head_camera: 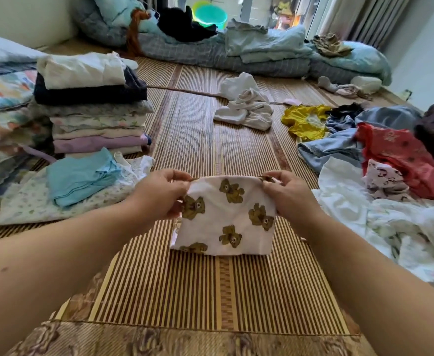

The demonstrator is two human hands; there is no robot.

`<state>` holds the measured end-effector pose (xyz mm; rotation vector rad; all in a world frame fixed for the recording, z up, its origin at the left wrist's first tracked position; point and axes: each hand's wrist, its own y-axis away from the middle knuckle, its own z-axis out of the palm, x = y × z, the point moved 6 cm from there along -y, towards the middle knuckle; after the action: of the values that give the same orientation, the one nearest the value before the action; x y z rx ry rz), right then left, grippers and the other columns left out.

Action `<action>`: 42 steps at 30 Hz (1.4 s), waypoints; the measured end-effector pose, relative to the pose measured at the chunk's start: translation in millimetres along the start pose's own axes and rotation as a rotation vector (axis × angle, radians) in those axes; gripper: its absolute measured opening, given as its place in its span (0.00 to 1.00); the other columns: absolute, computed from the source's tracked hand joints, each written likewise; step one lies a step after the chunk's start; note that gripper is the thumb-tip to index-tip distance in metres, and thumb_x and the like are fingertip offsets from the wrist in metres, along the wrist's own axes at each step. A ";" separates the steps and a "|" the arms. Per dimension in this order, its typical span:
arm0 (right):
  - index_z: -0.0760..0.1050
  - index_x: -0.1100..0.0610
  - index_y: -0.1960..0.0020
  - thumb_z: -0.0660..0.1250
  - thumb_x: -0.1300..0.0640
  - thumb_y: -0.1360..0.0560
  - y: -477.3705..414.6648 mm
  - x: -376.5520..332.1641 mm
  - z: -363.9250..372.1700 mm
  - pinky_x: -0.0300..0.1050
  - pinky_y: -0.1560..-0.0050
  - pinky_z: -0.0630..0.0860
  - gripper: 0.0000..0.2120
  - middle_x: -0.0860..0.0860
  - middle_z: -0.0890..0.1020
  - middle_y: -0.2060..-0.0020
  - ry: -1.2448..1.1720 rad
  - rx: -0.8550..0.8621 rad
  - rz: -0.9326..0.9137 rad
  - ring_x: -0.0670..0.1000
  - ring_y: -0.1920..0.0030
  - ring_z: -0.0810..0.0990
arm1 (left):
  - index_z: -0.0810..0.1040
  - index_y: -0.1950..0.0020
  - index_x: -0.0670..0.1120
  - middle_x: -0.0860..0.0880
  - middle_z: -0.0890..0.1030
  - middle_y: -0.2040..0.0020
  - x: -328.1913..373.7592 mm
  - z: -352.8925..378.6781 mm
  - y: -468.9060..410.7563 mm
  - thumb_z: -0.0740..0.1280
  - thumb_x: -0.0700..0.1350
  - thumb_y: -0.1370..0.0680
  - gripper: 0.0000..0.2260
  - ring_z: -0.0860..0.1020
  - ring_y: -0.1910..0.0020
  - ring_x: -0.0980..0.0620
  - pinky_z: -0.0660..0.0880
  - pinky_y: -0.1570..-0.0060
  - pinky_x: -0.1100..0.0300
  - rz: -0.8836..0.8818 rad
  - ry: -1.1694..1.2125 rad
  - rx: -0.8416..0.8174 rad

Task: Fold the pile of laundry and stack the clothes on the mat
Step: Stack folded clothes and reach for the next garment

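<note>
A small white cloth with brown bear prints hangs folded above the bamboo mat, its lower edge touching the mat. My left hand pinches its upper left corner and my right hand pinches its upper right corner. A tall stack of folded clothes stands at the left. In front of it a folded light-blue garment lies on a folded floral piece. The unfolded laundry pile spreads at the right, with red, blue, yellow and white pieces.
A crumpled white garment lies mid-mat farther away. Rolled bedding and quilts line the far edge, with a green basin behind. A floral quilt borders the left side. The mat's patterned hem runs along the near edge.
</note>
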<state>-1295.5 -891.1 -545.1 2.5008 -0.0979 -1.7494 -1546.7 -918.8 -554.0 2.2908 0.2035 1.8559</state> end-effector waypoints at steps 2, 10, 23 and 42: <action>0.69 0.54 0.31 0.66 0.52 0.22 -19.8 10.2 2.4 0.56 0.46 0.80 0.20 0.56 0.78 0.42 0.042 0.062 0.047 0.55 0.46 0.81 | 0.74 0.38 0.48 0.42 0.81 0.49 -6.5 -2.8 -16.6 0.62 0.46 0.19 0.10 0.83 0.53 0.42 0.81 0.51 0.45 -0.071 0.108 0.081; 0.75 0.55 0.54 0.71 0.33 0.34 -34.6 49.4 23.0 0.49 0.52 0.76 0.26 0.51 0.80 0.56 0.671 0.015 0.220 0.52 0.54 0.79 | 0.66 0.30 0.52 0.53 0.77 0.48 -38.8 5.2 -36.4 0.71 0.62 0.29 0.32 0.75 0.59 0.57 0.71 0.64 0.61 -0.131 -0.710 0.052; 0.54 0.50 0.25 0.71 0.56 0.26 -18.4 39.5 32.9 0.54 0.43 0.76 0.36 0.57 0.74 0.36 0.300 0.028 0.081 0.57 0.45 0.78 | 0.67 0.28 0.58 0.41 0.75 0.39 -41.7 28.8 -26.2 0.70 0.33 0.26 0.32 0.81 0.50 0.41 0.82 0.53 0.46 -0.248 0.234 0.024; 0.78 0.50 0.41 0.68 0.66 0.25 -46.7 -123.3 187.5 0.45 0.52 0.83 0.17 0.50 0.78 0.42 -0.151 -0.345 -0.187 0.52 0.48 0.82 | 0.80 0.41 0.58 0.64 0.78 0.50 12.4 -187.0 2.7 0.60 0.37 0.23 0.19 0.78 0.58 0.65 0.74 0.61 0.70 0.346 -0.095 0.542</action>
<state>-1513.8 -838.6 -499.0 2.1896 0.4049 -1.8355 -1727.0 -907.9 -504.0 2.9301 0.3533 2.0369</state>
